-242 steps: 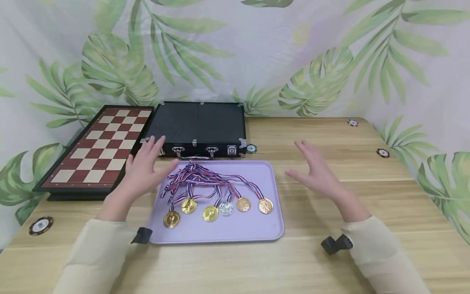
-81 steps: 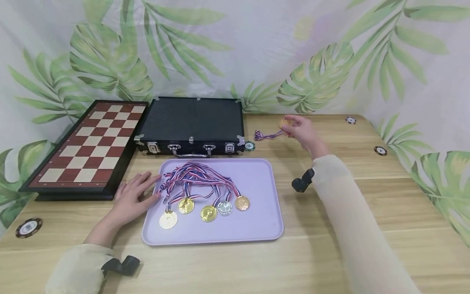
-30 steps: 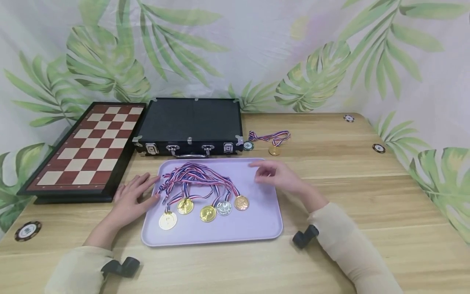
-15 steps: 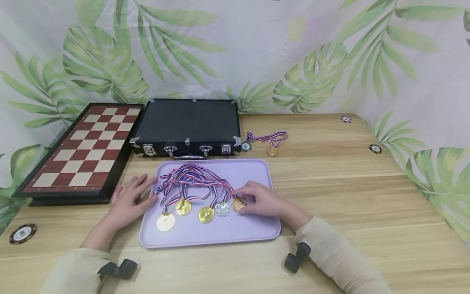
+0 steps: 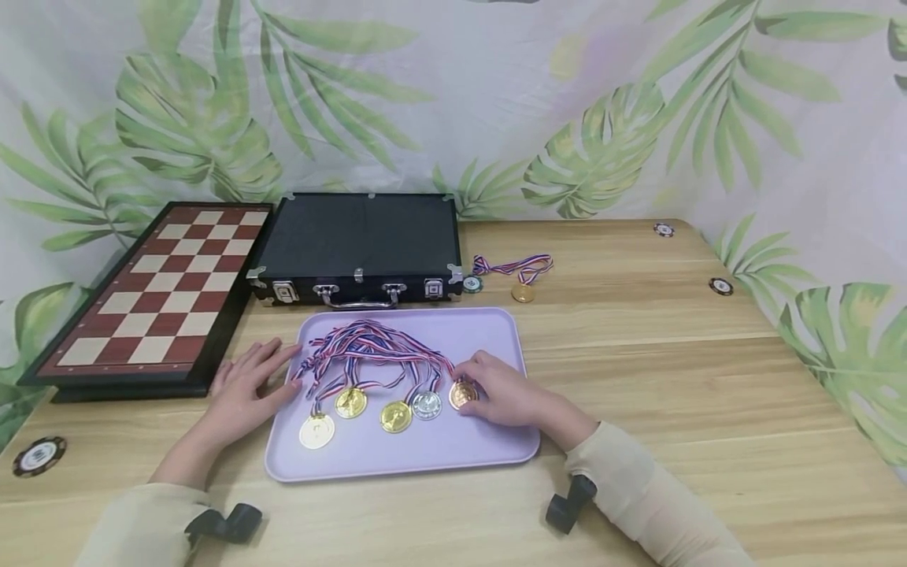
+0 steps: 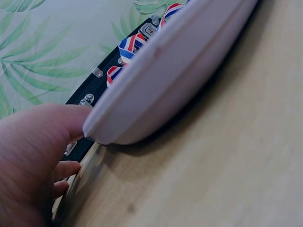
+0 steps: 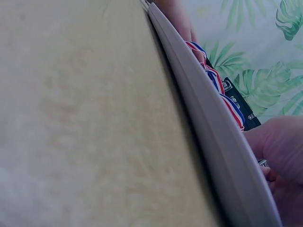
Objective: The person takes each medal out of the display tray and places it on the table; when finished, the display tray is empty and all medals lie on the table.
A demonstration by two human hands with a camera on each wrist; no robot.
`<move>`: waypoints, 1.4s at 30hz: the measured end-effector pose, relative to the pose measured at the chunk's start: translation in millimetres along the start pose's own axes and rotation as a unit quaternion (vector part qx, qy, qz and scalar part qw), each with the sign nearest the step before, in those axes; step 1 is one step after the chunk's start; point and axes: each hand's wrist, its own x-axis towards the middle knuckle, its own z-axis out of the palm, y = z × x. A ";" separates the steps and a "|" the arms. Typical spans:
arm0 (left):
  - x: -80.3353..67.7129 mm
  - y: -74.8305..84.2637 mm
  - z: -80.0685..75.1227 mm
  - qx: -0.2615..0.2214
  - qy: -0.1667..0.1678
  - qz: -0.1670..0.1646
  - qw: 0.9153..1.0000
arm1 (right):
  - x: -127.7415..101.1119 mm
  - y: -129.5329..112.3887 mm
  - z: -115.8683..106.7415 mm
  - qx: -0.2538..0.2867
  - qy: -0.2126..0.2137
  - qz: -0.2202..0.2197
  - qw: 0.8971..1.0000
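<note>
My right hand [image 5: 505,391] is over the right part of the lilac tray [image 5: 489,463], thumb and fingers pinching the rim of a bronze-coloured medal [image 5: 464,394]. Its striped ribbon runs left into a tangle of red, white and blue ribbons [image 5: 372,340]. A silver medal [image 5: 427,405] and three gold-toned ones, among them a gold medal [image 5: 396,416], lie on the tray to the left. My left hand [image 5: 244,398] rests at the tray's left edge with fingers spread; in the left wrist view its thumb [image 6: 71,120] touches the rim. In the right wrist view the tray wall hides the pinched medal.
Behind the tray stands a black case [image 5: 357,236] with a handle. A chequered board [image 5: 163,291] lies to the left. One gold medal with ribbon [image 5: 523,293] sits on the table behind the tray's right side. Poker chips lie about, one chip [image 5: 39,456] at front left.
One medal went from the tray to the table behind it. My right hand then came back and took hold of the bronze-coloured medal. My left hand stays at the tray's edge.
</note>
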 end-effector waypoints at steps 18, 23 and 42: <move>-0.5 1.8 1.2 0.002 -0.005 -0.009 1.000 | -18.8 3.4 -6.5 0.311 0.010 0.037 0.950; 1.1 2.1 -0.4 0.000 -0.005 -0.007 1.000 | -21.8 2.8 -21.5 0.438 0.019 0.055 0.897; -0.4 2.4 -0.9 0.007 -0.006 -0.014 1.000 | -14.5 -22.9 -120.3 0.545 0.066 -0.080 0.832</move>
